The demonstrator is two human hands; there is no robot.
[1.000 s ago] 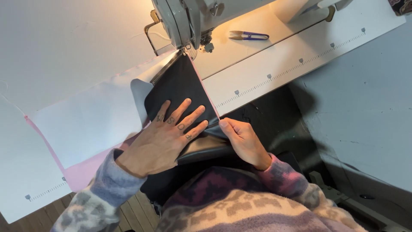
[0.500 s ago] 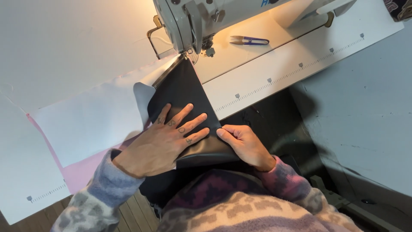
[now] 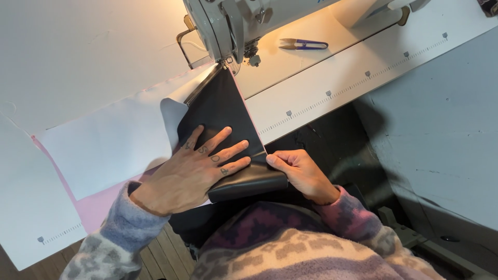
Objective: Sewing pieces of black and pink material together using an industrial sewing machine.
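The left hand (image 3: 189,168) lies flat, fingers spread, on the black fabric (image 3: 223,116), pressing it to the tabletop (image 3: 332,88) without gripping; the right hand (image 3: 301,173) pinches the near right edge of the same fabric between thumb and curled fingers. The fabric runs as a narrowing wedge from the near edge of the tabletop up to the needle area of the sewing machine (image 3: 228,26) at the far side, its near end folded over the tabletop's edge; a white sheet (image 3: 109,140) with a pink layer beneath lies just left of it; thread snips (image 3: 303,45) with blue handles rest far right, well apart. To guide the seam well, I judge the flat hand should keep even, light pressure; the pinching hand should hold the edge aligned and taut, fingers kept clear of the needle.
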